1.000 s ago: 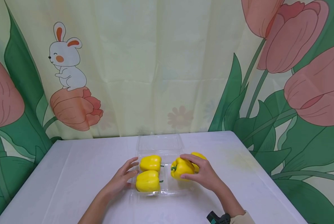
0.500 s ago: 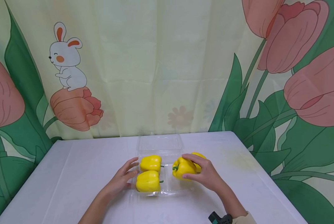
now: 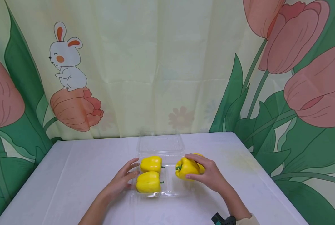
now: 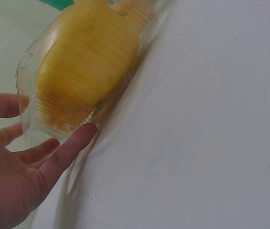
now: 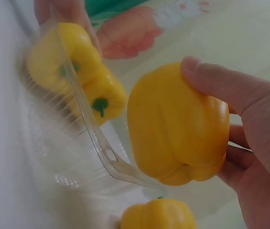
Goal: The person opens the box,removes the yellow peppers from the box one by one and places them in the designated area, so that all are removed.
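My right hand (image 3: 208,172) grips a yellow bell pepper (image 3: 186,168) between thumb and fingers. In the right wrist view this held pepper (image 5: 175,126) hangs above the rim of a clear plastic clamshell box (image 5: 111,155). Two more yellow bell peppers, a far one (image 3: 151,163) and a near one (image 3: 148,182), lie in the left side of the box (image 3: 173,189), stems to the right. Another yellow pepper (image 5: 158,215) is outside the box, mostly hidden behind the held one in the head view. My left hand (image 3: 120,179) rests against the box's left wall, fingers spread and relaxed.
Behind the peppers, the box's transparent lid (image 3: 160,143) is folded back flat. A white cloth covers the table (image 3: 80,175). A printed curtain (image 3: 133,68) hangs along the table's far edge.
My right hand has shifted slightly to the right with the held pepper, which now covers more of the one behind it. The left hand and the box stay where they were.
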